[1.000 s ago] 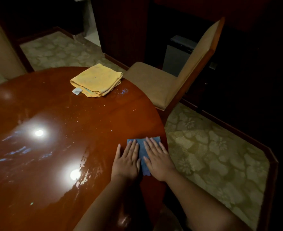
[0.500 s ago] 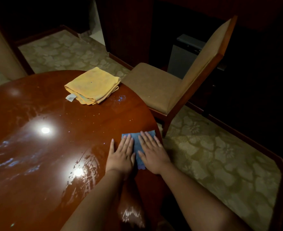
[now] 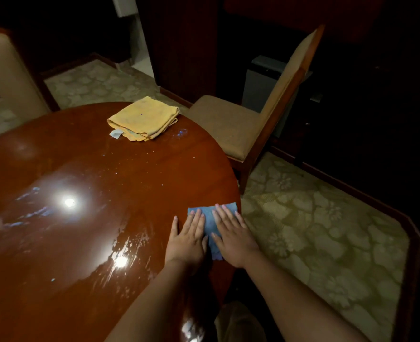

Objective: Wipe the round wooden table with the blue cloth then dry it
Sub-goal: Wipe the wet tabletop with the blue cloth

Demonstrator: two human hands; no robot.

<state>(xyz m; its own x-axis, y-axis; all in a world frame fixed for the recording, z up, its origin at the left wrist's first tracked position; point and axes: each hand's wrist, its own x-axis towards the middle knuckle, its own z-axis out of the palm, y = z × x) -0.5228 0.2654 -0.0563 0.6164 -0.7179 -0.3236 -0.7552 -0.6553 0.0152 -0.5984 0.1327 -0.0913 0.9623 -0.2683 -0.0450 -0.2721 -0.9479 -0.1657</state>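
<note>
Dim room, patterned carpet point(image 3: 315, 233), round wooden table point(image 3: 85, 174) glossy with wet streaks. My left hand point(image 3: 188, 239) and right hand point(image 3: 232, 236) lie flat, fingers straight, side by side pressing the blue cloth point(image 3: 210, 219) at the table's right edge. Folded yellow cloth point(image 3: 143, 118) sits at the far edge, near a chair point(image 3: 231, 124).

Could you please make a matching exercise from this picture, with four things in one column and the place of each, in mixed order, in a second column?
Things:
1. small blue cloth
2. folded yellow cloth
3. beige upholstered wooden chair
4. bright round light reflection

Places:
A. on the floor beside the table's far right edge
B. flat under both hands, at the right edge of the round wooden table
C. on the glossy tabletop, left of the hands
D. on the far part of the tabletop

Pairs: 1-B, 2-D, 3-A, 4-C
</note>
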